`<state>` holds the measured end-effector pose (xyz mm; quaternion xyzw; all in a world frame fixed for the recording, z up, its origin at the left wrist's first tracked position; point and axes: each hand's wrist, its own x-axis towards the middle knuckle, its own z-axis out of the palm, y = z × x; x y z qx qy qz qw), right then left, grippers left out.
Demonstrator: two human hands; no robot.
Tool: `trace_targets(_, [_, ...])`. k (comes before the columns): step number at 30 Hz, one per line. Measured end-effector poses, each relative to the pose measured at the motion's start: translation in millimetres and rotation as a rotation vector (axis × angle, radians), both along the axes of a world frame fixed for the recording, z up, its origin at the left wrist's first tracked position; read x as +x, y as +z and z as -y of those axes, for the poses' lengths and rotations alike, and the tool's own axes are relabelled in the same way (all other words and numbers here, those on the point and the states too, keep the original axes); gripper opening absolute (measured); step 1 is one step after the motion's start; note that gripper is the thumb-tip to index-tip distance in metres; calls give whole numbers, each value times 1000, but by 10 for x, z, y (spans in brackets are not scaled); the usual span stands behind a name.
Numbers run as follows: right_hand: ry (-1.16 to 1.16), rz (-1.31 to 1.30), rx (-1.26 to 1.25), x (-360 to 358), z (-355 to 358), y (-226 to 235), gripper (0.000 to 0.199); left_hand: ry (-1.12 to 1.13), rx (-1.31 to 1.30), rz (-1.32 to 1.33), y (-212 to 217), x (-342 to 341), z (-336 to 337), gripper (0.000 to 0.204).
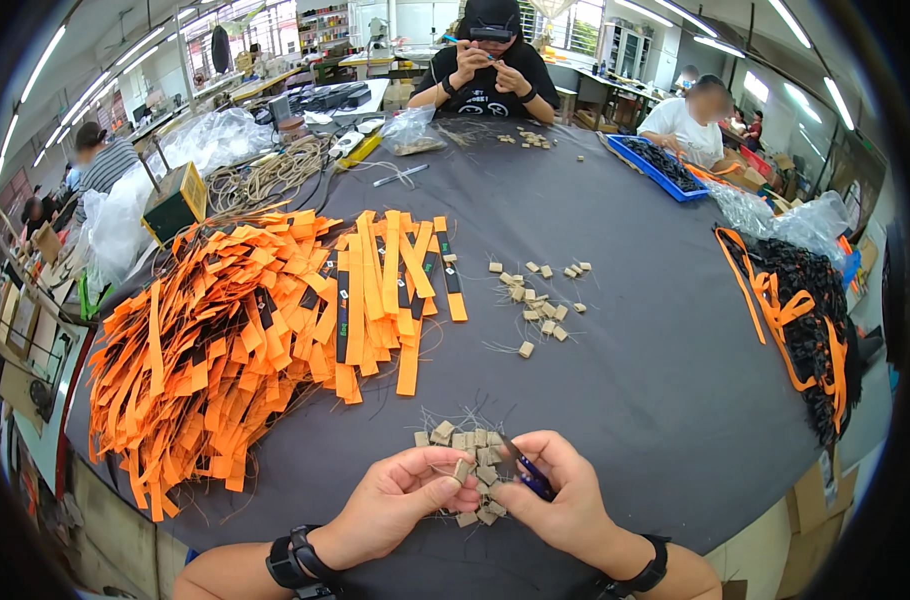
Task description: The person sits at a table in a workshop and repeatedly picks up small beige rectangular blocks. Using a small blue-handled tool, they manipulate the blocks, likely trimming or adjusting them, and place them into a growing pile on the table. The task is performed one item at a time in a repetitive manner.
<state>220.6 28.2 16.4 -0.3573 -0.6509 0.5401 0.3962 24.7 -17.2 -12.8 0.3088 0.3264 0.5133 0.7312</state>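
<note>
My left hand (400, 500) pinches a small beige fabric loop (462, 470) between thumb and fingertips. In my right hand (567, 505) is a pair of thread snips (533, 476) with dark blue handles, its dark blades pointing up and left toward the held loop. The blades appear apart from the loop. Beneath and between both hands lies a pile of similar beige loops (487, 457), many trailing thin loose threads. Farther off, a second scatter of these loops (547, 310) rests on the dark grey tabletop (655, 400).
A large heap of orange and black fabric strips (225, 350) covers the left side. Black pieces with orange ribbons (810, 320) lie at the right edge, near a blue tray (660, 168). Across the table a co-worker (490, 75) handles small pieces. Rope (275, 175) lies far left.
</note>
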Motion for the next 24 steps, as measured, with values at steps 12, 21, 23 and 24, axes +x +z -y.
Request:
trace_targets(12, [106,-70,-367,14,24,-136,14,-9,92,-169,6,51,47,21])
trace_targets(21, [170,57,-389,70,-51,-31,14,-155,-12,-29,-22,-3,15,33])
trace_targets(23, [171,79,-327,75,-44,-51,14,-182,3,-44,-12,-15,2,33])
trace_targets(24, [197,63,-354,84,-56,-34,14,-169,-11,-3,5,-10,12,32])
